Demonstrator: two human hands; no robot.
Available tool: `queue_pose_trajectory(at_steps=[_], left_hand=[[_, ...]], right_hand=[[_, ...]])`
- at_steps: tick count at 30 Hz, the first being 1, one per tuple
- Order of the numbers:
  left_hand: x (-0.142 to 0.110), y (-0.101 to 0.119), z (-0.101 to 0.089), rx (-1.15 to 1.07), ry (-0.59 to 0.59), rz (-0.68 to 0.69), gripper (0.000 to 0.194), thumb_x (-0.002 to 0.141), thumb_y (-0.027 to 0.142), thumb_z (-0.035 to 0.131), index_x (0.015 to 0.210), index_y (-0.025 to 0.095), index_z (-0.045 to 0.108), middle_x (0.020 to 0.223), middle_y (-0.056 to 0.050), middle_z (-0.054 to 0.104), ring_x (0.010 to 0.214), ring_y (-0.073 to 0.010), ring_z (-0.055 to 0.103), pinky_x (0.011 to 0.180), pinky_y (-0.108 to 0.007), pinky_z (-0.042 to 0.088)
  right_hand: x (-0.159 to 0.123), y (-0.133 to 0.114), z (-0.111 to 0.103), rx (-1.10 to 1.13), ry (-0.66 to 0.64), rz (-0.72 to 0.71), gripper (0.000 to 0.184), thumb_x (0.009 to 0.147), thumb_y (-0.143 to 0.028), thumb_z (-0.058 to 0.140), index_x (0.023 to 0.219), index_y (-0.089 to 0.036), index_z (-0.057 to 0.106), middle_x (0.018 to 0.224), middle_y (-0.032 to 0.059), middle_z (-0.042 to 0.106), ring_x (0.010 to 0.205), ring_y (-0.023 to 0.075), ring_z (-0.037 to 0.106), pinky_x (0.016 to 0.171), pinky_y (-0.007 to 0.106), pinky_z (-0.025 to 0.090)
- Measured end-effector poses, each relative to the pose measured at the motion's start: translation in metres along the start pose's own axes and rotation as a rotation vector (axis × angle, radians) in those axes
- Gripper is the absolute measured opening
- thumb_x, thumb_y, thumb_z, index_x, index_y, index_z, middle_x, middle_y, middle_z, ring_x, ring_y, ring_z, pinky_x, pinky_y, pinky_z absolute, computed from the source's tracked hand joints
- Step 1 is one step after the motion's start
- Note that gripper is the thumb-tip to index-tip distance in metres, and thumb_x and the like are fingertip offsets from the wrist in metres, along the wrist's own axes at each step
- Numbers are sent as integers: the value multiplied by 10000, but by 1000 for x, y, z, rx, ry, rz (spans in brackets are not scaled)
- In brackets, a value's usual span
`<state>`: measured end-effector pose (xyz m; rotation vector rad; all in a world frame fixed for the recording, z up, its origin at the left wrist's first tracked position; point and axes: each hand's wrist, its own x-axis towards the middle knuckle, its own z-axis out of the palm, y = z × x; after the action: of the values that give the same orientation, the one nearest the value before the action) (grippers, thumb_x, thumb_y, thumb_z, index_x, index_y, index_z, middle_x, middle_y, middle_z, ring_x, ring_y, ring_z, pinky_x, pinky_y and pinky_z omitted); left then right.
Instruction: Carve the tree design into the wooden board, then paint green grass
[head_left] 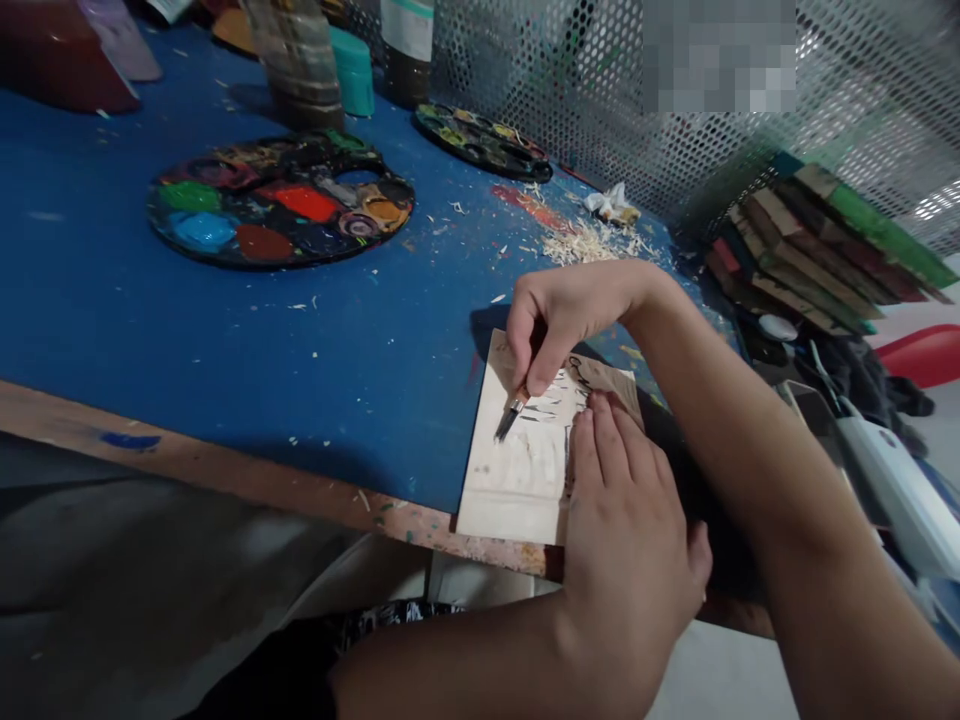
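Observation:
On a pale wooden board [517,480] with black drawn marks and shallow cuts, my left hand [622,510] lies flat, its fingers stretched over the right part. My right hand [562,320] pinches a small paintbrush [516,410] near its metal ferrule. The brush's dark bristles point down and left, at the board's surface. Whether they touch the board I cannot tell. Part of the board's right side is hidden under my left hand and right forearm.
Paint fills a black palette [300,245], with a second palette [484,140] behind it. Wood shavings [592,243] and a crumpled tissue [613,205] lie beyond my right hand. Bottles [296,70] stand at the back. Stacked paint-stained boards [817,245] lean by the perforated metal screen [600,100].

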<state>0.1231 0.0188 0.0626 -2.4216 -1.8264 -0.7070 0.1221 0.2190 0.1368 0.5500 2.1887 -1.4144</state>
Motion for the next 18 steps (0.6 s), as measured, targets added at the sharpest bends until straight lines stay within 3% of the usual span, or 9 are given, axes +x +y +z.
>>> queue_pose_trajectory(at_steps=[5,13,16,18], left_hand=[[0,-1,0,23,2,10,825,785,584,543,1301,-55,465,1373,-277,462,1314,-379,424,1127,-445,335],[-1,-1,1,30,41,2,802,765,593,563,1258,-38,521,1321,-255,527,1252,-371,491,1094,-437,376],[-2,-1,1,37,33,0,818,780,567,551,1298,-61,469,1362,-268,480,1278,-382,461,1097,-442,368],[-3,0,1,48,31,2,814,785,525,550,1323,-75,429,1395,-272,439,1321,-387,408,1109,-441,348]], right_hand=[[7,5,0,94,-43,-15,311,612,-350,846,844,-162,759,834,21,755,695,111,661,641,216,501],[9,-11,7,-22,-104,-36,328,654,-394,817,885,-167,760,825,24,746,715,118,640,612,218,462],[1,-24,12,-201,-12,-11,262,708,-381,778,881,-185,759,810,11,740,693,119,621,586,227,430],[-6,-34,21,-415,158,16,195,719,-370,762,819,-202,753,774,1,725,669,124,599,582,247,406]])
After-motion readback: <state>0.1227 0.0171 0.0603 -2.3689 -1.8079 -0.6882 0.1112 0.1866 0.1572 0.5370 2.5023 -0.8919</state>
